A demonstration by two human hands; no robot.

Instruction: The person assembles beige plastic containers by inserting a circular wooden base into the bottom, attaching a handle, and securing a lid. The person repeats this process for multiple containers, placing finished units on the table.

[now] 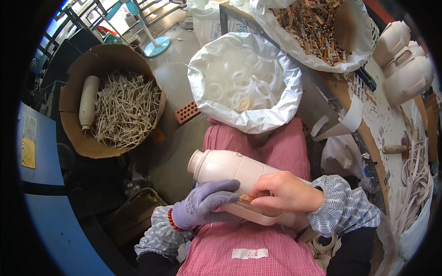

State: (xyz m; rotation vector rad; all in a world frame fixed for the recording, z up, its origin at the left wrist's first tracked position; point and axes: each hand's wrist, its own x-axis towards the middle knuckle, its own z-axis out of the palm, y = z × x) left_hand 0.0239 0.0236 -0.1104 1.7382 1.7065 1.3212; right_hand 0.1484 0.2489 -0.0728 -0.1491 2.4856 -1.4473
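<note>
Across my lap lies a pale pink plastic thermos flask casing [221, 166], tilted with its open neck toward the upper left. Its long handle [252, 214] faces my body. My left hand [202, 204], in a purple knitted glove, is closed around the handle's neck-side end, fingers pressed on the casing. My bare right hand [287, 192] reaches over the casing from the right. Its thumb and forefinger pinch near a small orange-brown strip [247, 197], which sits between the handle and the casing beside the gloved fingertips. The strip's far end is hidden by my fingers.
Ahead stands a white sack [200, 99] of translucent plastic rings. Left is a cardboard drum [76, 138] with thin pale sticks and another casing. Metallic scraps [308, 32] fill a bag at upper right. Several handled casings [407, 80] stand on the right-hand bench [377, 110]. A brick [187, 112] lies on the floor.
</note>
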